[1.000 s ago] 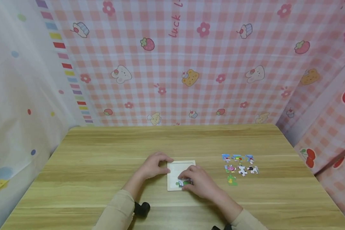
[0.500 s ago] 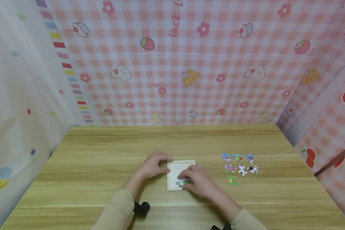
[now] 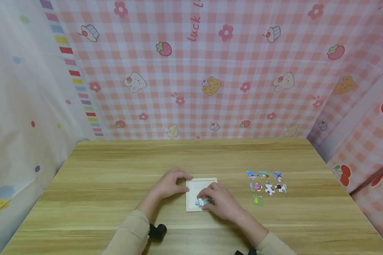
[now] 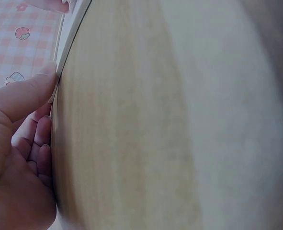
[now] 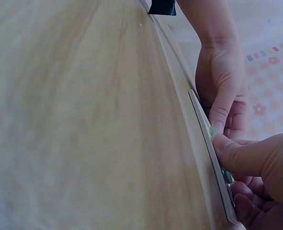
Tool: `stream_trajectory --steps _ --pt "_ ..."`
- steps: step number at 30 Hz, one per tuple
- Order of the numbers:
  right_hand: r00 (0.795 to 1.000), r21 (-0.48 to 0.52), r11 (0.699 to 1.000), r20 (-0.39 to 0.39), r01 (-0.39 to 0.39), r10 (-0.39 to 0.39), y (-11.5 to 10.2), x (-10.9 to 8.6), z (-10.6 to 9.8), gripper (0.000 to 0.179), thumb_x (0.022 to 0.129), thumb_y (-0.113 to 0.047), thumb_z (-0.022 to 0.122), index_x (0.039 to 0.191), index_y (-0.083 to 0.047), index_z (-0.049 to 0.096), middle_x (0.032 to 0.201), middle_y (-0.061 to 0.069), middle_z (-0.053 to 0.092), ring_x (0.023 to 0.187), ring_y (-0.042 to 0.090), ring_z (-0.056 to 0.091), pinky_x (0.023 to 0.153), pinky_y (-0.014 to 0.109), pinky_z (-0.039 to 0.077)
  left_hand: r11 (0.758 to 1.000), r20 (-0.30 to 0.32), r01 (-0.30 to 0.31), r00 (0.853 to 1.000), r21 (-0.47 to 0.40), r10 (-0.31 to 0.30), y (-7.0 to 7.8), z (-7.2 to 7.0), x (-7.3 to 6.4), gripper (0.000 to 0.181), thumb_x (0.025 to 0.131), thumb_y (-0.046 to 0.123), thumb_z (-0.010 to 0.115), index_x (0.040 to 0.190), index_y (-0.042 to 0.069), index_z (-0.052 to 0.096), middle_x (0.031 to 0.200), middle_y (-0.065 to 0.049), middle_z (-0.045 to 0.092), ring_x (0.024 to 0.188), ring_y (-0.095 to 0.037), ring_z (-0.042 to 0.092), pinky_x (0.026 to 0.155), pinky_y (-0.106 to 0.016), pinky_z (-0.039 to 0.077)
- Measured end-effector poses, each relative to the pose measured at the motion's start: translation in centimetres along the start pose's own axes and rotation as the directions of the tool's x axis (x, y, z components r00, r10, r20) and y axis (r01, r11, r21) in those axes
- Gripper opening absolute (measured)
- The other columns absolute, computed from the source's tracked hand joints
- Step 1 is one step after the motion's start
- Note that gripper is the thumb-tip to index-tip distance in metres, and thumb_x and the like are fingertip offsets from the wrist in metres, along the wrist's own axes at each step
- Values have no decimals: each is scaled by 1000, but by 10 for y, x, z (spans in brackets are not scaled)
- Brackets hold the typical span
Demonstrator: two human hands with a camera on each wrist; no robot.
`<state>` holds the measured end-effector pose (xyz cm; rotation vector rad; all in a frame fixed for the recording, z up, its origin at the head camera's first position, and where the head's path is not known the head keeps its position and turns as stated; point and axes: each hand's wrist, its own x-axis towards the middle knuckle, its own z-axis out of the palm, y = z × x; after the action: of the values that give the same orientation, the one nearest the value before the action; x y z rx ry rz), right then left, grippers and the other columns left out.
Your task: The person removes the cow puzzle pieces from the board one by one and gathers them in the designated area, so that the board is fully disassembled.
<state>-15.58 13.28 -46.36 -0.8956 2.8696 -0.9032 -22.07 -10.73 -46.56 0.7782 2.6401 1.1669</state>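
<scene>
A square, pale wooden puzzle tray (image 3: 200, 184) lies on the table in the head view. My left hand (image 3: 171, 184) holds its left side, with the thumb on the edge and the index finger by the far left corner. Inside the tray's near part, my right hand (image 3: 222, 202) has thumb and fingers around a jigsaw piece (image 3: 201, 203) printed green and white; the hand covers part of it. In the right wrist view the right thumb (image 5: 242, 155) presses at the tray's rim, with bits of green showing beside it. Whether more than one piece lies there is hidden.
Several loose jigsaw pieces (image 3: 268, 188) lie in rows on the wooden table (image 3: 115, 159), right of the tray. One green piece (image 3: 257, 200) lies nearest to my right forearm. A pink checked cloth (image 3: 191, 71) hangs behind the table's far edge.
</scene>
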Motion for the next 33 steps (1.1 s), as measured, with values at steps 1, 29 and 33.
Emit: stream_trajectory --steps 1,29,33 --pt "1000 1 1000 -3 1 -1 0 0 0 27 83 -16 86 108 -16 76 96 -5 58 88 12 48 75 28 43 1000 1 1 1000 0 -1 0 0 0 32 87 7 82 119 3 75 122 -13 67 119 -35 58 107 -55 44" --pt "999 52 998 -37 24 -22 0 -3 2 26 84 -10 83 106 -18 72 90 -11 61 85 8 53 78 31 47 1000 1 3 1000 0 -3 1 0 -1 32 89 7 81 120 4 75 121 -11 68 119 -34 59 107 -53 46" --pt "999 62 998 -26 21 -19 1 -2 3 25 85 -10 82 106 -18 71 87 -12 61 83 6 52 78 30 47 1000 0 9 1000 -4 -9 1 -1 -1 31 89 7 81 119 4 75 122 -11 67 119 -34 59 107 -53 45"
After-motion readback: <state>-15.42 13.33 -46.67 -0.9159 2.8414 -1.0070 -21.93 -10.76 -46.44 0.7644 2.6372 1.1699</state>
